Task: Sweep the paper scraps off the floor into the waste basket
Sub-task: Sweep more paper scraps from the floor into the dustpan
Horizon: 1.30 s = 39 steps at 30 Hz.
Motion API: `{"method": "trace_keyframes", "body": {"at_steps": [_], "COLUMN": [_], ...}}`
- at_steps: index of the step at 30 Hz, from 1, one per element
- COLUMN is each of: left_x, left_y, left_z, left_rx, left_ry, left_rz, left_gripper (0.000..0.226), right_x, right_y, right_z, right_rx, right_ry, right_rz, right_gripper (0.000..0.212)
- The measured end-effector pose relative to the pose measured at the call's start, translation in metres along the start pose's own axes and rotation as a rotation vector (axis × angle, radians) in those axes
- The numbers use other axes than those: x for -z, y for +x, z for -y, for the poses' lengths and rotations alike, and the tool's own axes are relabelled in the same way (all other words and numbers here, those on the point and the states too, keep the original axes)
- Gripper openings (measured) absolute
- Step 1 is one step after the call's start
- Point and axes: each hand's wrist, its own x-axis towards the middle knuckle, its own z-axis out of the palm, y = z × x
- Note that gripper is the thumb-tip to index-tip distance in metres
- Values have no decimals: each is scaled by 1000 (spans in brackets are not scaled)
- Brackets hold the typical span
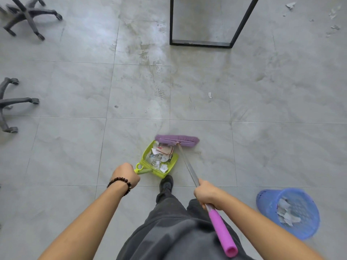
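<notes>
1. The scraps [161, 156] I can see best are torn bits of white and grey paper, some printed, one with a reddish-brown edge, piled in a loose heap
2. A lone scrap [210, 95], small and white, lies on the grey tiled floor [75, 147] well ahead of the broom; more pale bits [332, 15] are scattered far off at the top right, beyond the black table frame [202, 43]
3. The dustpan [146, 153] is lime green and sits on the floor with its mouth pointing away from me; the heap fills most of it
4. The basket [268, 205] is blue plastic mesh, on the floor to my right and well apart from the dustpan; pale scraps lie in its bottom
5. My left hand [125, 173] is closed round the dustpan's handle, a dark bead bracelet [120, 184] on the wrist; the heap lies just ahead of that hand
6. My right hand [205, 194] grips the broom [177, 140] by its metal shaft, just above the pink foam grip; the purple head rests at the dustpan's far lip, just beyond the heap
7. A black shoe [166, 182] stands just behind the dustpan, between the two hands, and two grey chair bases [28, 14] stand at the far left
</notes>
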Motion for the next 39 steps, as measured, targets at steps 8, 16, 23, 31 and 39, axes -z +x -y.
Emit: {"method": "trace_keyframes", "body": {"at_steps": [8,16,23,31,39], "left_x": [1,-4,-17,-67,-88], "left_y": [-4,-14,-55,-116,-131], "left_z": [-7,12,25,49,110], "left_rx": [27,66,111,176,204], "left_ry": [-5,21,-89,-106,-55], "left_rz": [-18,7,-9,-83,-92], "left_gripper": [11,11,15,16,18], "right_x": [91,94,75,54,11], "right_y": [-47,-31,6,42,35], "right_z": [2,12,-2,-46,-53], "right_rx": [-71,26,213,182,176], "right_ry": [276,395,308,210,279], "right_rz": [137,75,-104,-150,-168], "right_gripper": [53,24,11,27,34]}}
